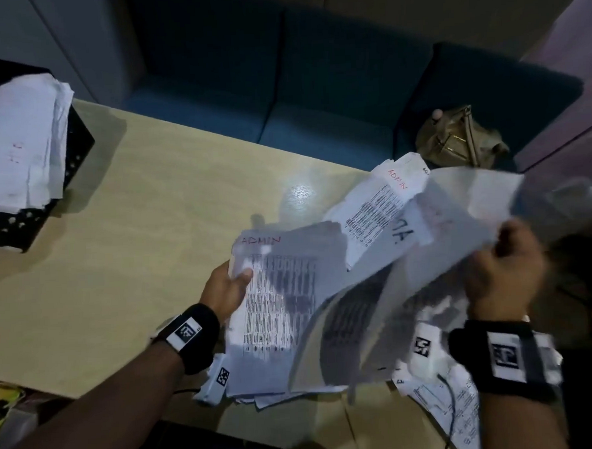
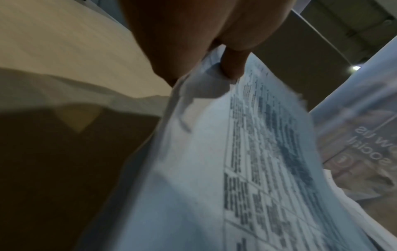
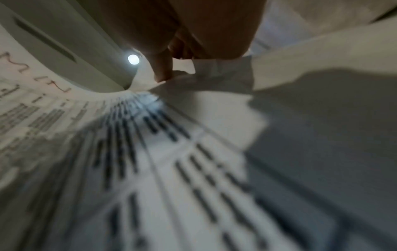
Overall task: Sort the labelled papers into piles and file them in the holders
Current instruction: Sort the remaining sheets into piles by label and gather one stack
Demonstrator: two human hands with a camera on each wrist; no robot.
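Note:
My left hand (image 1: 229, 282) grips the left edge of a stack of printed papers (image 1: 278, 304) whose top sheet reads "ADMIN" in red; the left wrist view shows the thumb (image 2: 233, 68) pinching that stack (image 2: 247, 161). My right hand (image 1: 506, 268) pinches a bundle of curled sheets (image 1: 425, 238) lifted off the pile; another sheet marked "ADMIN" (image 1: 386, 199) shows behind. In the right wrist view a fingertip (image 3: 163, 71) presses the lifted papers (image 3: 171, 152). More loose papers (image 1: 444, 391) lie under both hands. A black perforated holder (image 1: 74, 143) filled with papers (image 1: 19, 146) stands at the table's far left.
The light wooden table (image 1: 134, 232) has bare surface between the holder and the paper pile. A dark blue sofa (image 1: 315, 96) runs behind the table, with an olive bag (image 1: 458, 140) on it. A thin cable (image 1: 451, 405) crosses the papers at the right.

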